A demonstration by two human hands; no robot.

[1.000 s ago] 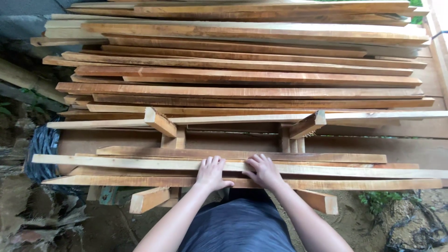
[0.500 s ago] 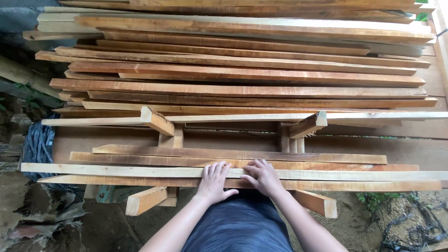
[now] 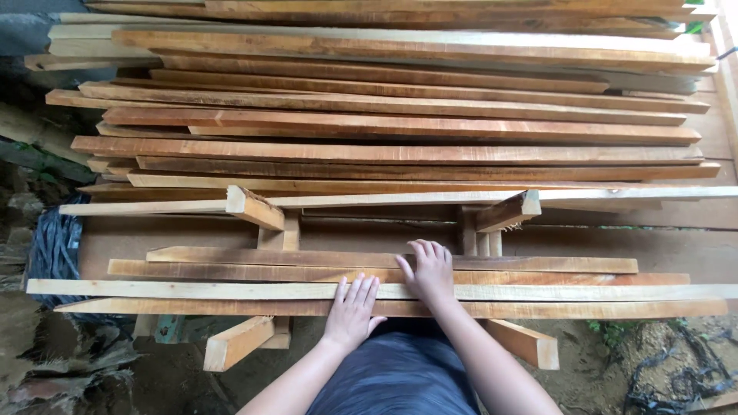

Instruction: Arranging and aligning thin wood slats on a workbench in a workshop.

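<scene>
Stacked planks (image 3: 384, 115) behind; left hand (image 3: 352, 311), right hand (image 3: 430, 270) flat on slats (image 3: 231, 290).

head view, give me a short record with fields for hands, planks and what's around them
left hand: left hand flat, fingers spread, on the pale plank
right hand: right hand flat, reaching across to the brown plank
grip: neither hand closed on anything
near planks: four long planks side by side on a wooden stand
behind: large stack of planks
far left: dark bundle

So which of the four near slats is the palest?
The pale slat, second from the near edge and lying under the left hand; the other three are redder brown.
</scene>
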